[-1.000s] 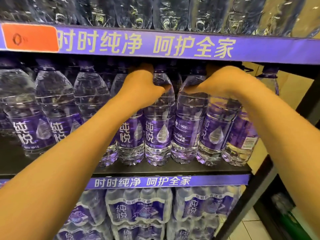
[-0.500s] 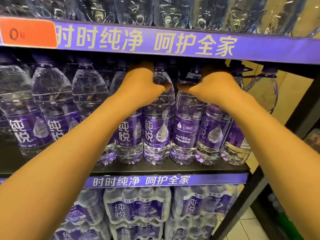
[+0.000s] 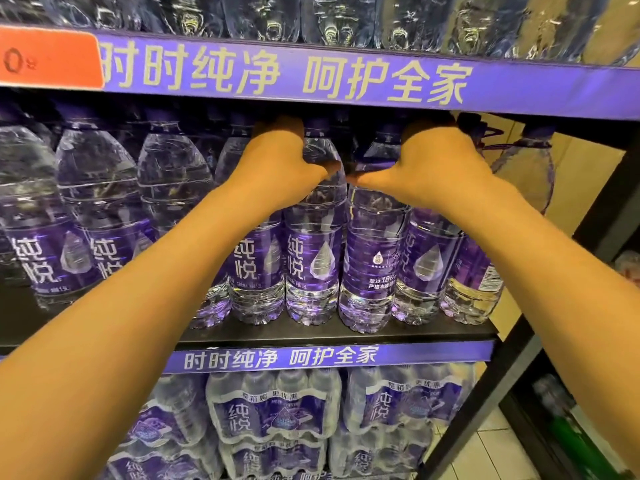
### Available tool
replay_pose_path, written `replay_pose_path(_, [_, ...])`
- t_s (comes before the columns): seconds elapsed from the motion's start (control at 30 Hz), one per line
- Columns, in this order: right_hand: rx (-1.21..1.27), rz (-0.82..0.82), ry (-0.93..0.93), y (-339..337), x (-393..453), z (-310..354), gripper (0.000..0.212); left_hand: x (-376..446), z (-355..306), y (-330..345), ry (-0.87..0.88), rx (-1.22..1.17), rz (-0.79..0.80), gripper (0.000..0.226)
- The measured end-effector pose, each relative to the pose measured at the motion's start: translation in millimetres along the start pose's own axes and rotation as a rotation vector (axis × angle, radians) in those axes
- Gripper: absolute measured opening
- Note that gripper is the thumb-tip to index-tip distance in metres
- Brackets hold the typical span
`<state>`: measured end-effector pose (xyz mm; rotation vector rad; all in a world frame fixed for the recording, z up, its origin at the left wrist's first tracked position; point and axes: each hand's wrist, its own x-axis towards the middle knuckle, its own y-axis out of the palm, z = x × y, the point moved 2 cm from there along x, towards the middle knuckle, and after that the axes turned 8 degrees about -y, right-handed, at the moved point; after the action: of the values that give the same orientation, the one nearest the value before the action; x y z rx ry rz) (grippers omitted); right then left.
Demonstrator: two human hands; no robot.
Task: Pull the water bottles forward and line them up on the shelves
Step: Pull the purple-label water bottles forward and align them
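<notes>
Clear water bottles with purple labels and purple caps stand in a row on the black middle shelf [image 3: 329, 336]. My left hand [image 3: 280, 168] is closed around the shoulder of one bottle [image 3: 256, 268] left of centre. My right hand [image 3: 436, 168] grips the shoulder of another bottle [image 3: 426, 268] further right. Between the two hands stand two more bottles [image 3: 313, 258], one with its label turned sideways [image 3: 372, 268]. The thumbs nearly meet. The fingers and the bottle necks are hidden behind the hands. A last bottle [image 3: 474, 285] stands at the row's right end.
More bottles [image 3: 97, 202] fill the shelf to the left. A purple banner strip [image 3: 311, 74] with an orange tag [image 3: 48, 60] edges the shelf above, close over the caps. Shrink-wrapped bottle packs [image 3: 273, 417] sit below. A black upright [image 3: 485, 393] bounds the right side.
Both hands hold the same bottles. The right hand and its bottle have moved left, closer to the left hand, and the thumbs now almost touch.
</notes>
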<state>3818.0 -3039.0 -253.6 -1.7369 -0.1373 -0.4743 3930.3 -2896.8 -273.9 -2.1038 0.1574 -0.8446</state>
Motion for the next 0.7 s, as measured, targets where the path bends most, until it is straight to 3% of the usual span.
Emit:
replay_pose_path(0.2, [0.168,0.203,0.107,-9,6,-20,0.066,-1,1,-2,-0.006,0.022,-0.003,0.057])
replay_pose_path(0.4, [0.198,0.266,0.130,-9,0,-28,0.097,-3,1,-1,-0.027,0.052,0.011,0.053])
replay_pose_path(0.5, [0.133,0.146,0.068,-3,3,-12,0.104,-2,0,0,-0.011,0.036,0.015,0.057])
replay_pose_path(0.6, [0.087,0.016,0.029,2,6,-4,0.090,-2,0,-1,-0.006,0.041,0.026,0.063])
replay_pose_path(0.7, [0.101,0.101,0.079,-2,6,-13,0.075,-2,1,-2,-0.021,0.073,0.027,0.062])
